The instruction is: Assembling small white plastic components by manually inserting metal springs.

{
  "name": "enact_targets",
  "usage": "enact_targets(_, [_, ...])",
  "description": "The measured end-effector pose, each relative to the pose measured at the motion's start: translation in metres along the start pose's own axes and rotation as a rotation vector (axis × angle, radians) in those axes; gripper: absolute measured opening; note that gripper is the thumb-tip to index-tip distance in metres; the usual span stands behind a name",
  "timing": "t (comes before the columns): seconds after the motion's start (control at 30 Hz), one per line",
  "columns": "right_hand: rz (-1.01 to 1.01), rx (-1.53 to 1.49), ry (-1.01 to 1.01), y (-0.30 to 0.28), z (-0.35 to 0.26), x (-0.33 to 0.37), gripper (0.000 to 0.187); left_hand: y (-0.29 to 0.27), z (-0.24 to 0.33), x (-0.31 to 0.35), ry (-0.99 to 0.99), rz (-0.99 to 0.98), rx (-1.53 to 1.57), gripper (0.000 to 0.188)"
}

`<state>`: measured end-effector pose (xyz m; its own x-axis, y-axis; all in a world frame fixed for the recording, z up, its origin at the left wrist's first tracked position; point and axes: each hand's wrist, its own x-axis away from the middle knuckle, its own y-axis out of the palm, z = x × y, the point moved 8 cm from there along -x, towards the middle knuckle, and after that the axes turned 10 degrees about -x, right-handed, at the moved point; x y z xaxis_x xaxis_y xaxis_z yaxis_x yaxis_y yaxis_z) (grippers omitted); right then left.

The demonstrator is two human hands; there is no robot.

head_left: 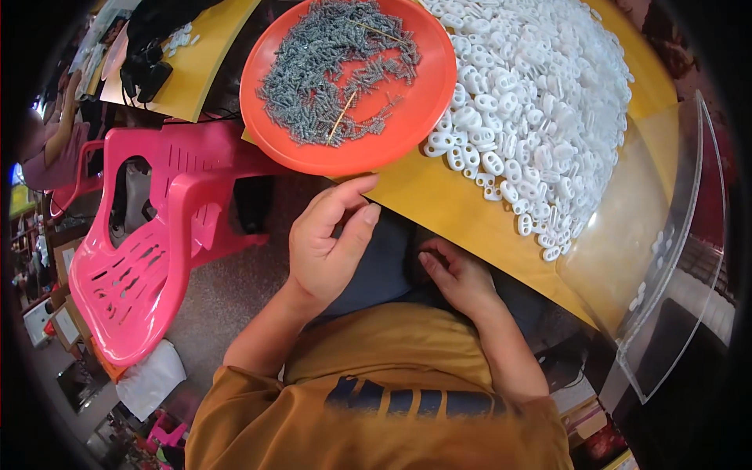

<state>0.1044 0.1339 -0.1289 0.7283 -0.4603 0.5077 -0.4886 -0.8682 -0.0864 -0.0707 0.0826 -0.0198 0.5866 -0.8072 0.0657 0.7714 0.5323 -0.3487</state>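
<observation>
My left hand (333,235) is at the table's near edge, just below a round orange-red plate (411,141). Its index finger and thumb point right with a gap between their tips, and I see nothing held there. A heap of small grey metal springs (313,74) fills much of the plate, with two thin yellowish sticks among them. Lower down, in front of my lap, my right hand (458,278) has its fingers curled in; whatever they may hold is hidden. Beyond it, a large pile of white oval plastic pieces with two holes (540,110) covers the table.
The yellow tabletop (470,215) runs diagonally in front of me. A clear plastic panel (666,258) rises at its right side, with a few white pieces beside it. A pink plastic chair (180,188) stands at the left, near another yellow table (215,59).
</observation>
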Motion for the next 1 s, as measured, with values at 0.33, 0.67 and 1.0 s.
enact_targets(0.33, [-0.019, -0.052, -0.042, -0.001, -0.003, 0.004, 0.021, 0.022, 0.044, -0.011, 0.188, -0.04, -0.636, 0.048])
enact_targets(0.67, [0.008, -0.018, -0.046, -0.008, -0.016, 0.009, 0.021, 0.044, 0.05, -0.002, 0.295, -0.168, -0.657, 0.054])
enact_targets(1.0, [0.016, -0.002, -0.067, -0.009, -0.019, 0.008, 0.021, 0.032, 0.048, 0.002, 0.251, -0.08, -0.556, 0.045])
